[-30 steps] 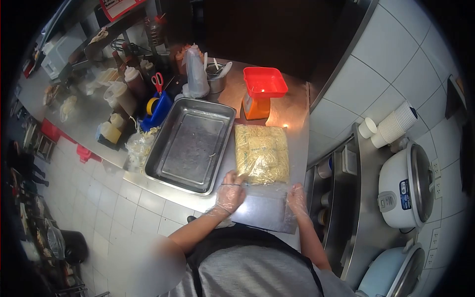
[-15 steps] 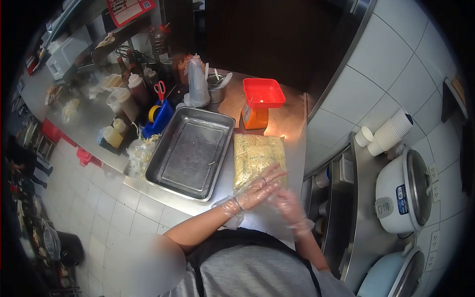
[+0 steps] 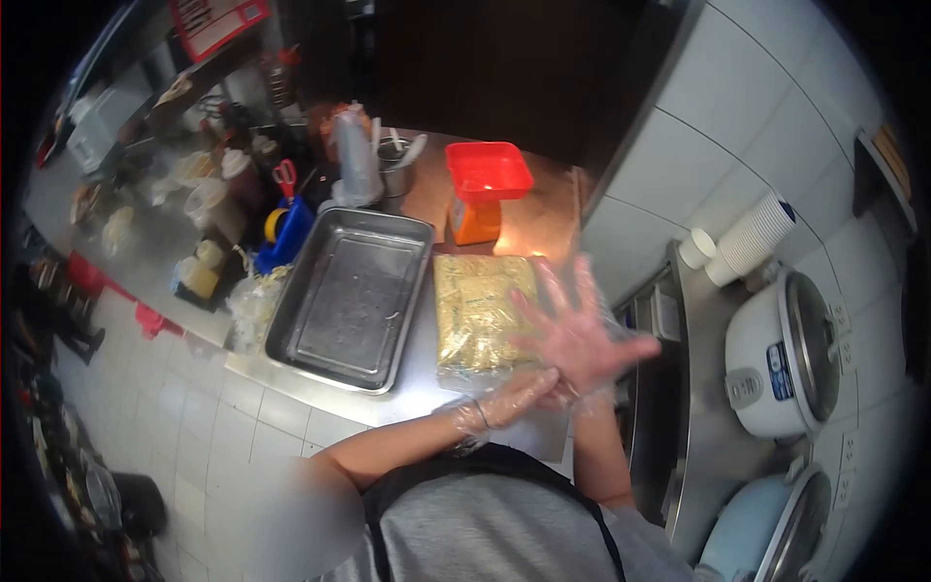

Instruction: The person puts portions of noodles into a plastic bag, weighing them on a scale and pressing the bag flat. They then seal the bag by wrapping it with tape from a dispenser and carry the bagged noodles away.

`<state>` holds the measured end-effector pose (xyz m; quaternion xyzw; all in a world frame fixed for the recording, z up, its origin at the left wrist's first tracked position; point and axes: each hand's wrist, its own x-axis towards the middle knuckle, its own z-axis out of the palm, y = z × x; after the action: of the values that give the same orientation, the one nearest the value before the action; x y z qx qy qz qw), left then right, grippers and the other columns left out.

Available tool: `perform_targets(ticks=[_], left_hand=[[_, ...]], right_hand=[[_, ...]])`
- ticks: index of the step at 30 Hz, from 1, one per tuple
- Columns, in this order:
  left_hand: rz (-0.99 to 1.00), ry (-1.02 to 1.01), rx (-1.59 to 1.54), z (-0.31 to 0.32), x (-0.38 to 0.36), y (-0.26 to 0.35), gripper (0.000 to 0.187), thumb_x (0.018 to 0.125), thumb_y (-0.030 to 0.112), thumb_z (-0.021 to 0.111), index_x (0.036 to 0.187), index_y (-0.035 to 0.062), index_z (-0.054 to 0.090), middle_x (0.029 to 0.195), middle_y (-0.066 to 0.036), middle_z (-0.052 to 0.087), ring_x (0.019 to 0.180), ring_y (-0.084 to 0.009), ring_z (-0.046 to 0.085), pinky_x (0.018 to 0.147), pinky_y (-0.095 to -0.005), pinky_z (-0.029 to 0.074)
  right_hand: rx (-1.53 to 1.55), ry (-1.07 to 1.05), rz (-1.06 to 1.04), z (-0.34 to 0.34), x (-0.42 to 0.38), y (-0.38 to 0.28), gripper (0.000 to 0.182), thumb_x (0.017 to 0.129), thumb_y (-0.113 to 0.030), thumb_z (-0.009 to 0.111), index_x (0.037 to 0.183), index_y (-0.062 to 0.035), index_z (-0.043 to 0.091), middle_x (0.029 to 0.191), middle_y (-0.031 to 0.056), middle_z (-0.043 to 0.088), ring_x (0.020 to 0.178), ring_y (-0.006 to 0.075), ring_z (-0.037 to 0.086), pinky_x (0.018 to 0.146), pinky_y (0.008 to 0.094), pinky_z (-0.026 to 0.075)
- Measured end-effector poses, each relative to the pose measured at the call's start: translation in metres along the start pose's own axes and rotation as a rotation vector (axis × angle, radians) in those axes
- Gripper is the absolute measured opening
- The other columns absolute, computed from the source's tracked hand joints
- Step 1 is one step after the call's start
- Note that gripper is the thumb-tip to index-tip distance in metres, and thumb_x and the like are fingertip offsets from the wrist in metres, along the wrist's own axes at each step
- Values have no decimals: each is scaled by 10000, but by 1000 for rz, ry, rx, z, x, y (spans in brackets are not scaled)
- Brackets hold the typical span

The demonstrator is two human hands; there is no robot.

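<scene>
Both of my hands wear clear plastic gloves. My right hand [image 3: 584,339] is raised with its fingers spread wide, over the right side of a bag of noodles [image 3: 480,315]. At its wrist, my left hand [image 3: 519,400] grips the cuff of the right-hand glove [image 3: 579,398], fingers closed. The bag looks full of pale yellow strands and lies flat on the steel counter [image 3: 417,396]. Left of it sits a metal tray [image 3: 349,291] with only a few small scraps inside.
Behind the bag stands an orange scale [image 3: 475,221] with a red pan [image 3: 490,170]. A blue tape dispenser [image 3: 291,233], red scissors [image 3: 284,177] and several squeeze bottles [image 3: 238,165] crowd the left. Along the right are stacked cups [image 3: 747,242] and a rice cooker [image 3: 771,364].
My right hand has risen and its fingers have fanned out. My left hand has drawn back from above the bag to the right wrist and closed there. The view has shifted slightly.
</scene>
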<state>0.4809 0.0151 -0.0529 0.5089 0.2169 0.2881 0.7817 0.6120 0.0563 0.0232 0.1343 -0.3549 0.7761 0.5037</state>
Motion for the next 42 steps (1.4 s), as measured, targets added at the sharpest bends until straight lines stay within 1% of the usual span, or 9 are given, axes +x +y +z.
perform_targets(ticks=[8, 11, 15, 18, 21, 25, 31, 38, 42], left_hand=[[-174, -1, 637, 5, 2, 18, 355, 998, 361, 487, 1029, 55, 664, 838, -99, 667, 798, -197, 640, 750, -356, 505], [197, -78, 943, -2, 7, 0, 293, 986, 343, 503, 1050, 108, 666, 783, -126, 656, 772, -249, 649, 725, -393, 506], [210, -116, 1119, -29, -2, -4, 269, 915, 326, 597, 1115, 151, 635, 1097, -163, 603, 1019, -294, 595, 891, -438, 454], [344, 115, 1481, -75, -27, -27, 395, 830, 348, 687, 1157, 144, 603, 1328, -154, 472, 1193, -315, 492, 1012, -470, 368], [298, 474, 1720, -89, -44, -40, 550, 732, 347, 763, 1186, 98, 580, 1304, -122, 466, 1194, -320, 467, 1017, -498, 345], [336, 573, 1594, -88, -20, -45, 266, 768, 197, 670, 1012, 101, 621, 987, -65, 587, 945, -268, 574, 823, -439, 457], [202, 831, 1590, -137, -50, -30, 92, 764, 63, 599, 850, 91, 608, 849, -102, 600, 800, -312, 582, 691, -428, 482], [659, 209, 1396, -54, -41, 2, 408, 752, 93, 686, 1142, 62, 570, 1111, -159, 596, 1033, -336, 593, 854, -381, 500], [435, 344, 1563, -59, -27, 11, 526, 755, 160, 698, 1241, 46, 534, 1190, -154, 590, 1123, -309, 577, 961, -365, 458]], right_hand=[[-413, 517, -220, -35, 10, 16, 905, 816, -587, 622, 1523, -244, 172, 1580, 83, 147, 1397, 405, 240, 1008, 602, 391], [-113, 570, -282, -68, -5, 0, 784, 885, -532, 565, 1506, -192, 229, 1547, 90, 246, 1326, 378, 384, 997, 536, 426], [-153, 816, -286, -80, -24, -32, 930, 807, -600, 629, 1488, -91, 250, 1530, 129, 294, 1275, 336, 476, 1017, 437, 428], [-1205, 728, 218, -49, -41, -34, 1001, 752, -570, 712, 1486, -74, 247, 1524, 171, 280, 1271, 367, 469, 1024, 443, 417], [-2364, 80, 489, -61, -99, -1, 942, 760, -332, 768, 1471, -13, 238, 1433, 204, 365, 1225, 412, 484, 989, 454, 428], [-2086, 614, 368, -105, -111, 39, 576, 826, -116, 640, 1343, -19, 407, 1119, 250, 569, 1025, 405, 589, 824, 446, 472], [-2131, 534, 289, -96, -97, 21, 28, 837, -49, 538, 838, -22, 546, 671, 238, 531, 621, 445, 504, 569, 458, 423], [-1897, 551, 307, -63, -48, 21, 69, 792, -32, 525, 731, -7, 506, 630, 224, 449, 550, 363, 453, 536, 394, 392], [-1963, 321, 225, -37, -10, -1, 59, 796, -19, 522, 754, 7, 490, 642, 226, 427, 568, 375, 438, 557, 395, 402]])
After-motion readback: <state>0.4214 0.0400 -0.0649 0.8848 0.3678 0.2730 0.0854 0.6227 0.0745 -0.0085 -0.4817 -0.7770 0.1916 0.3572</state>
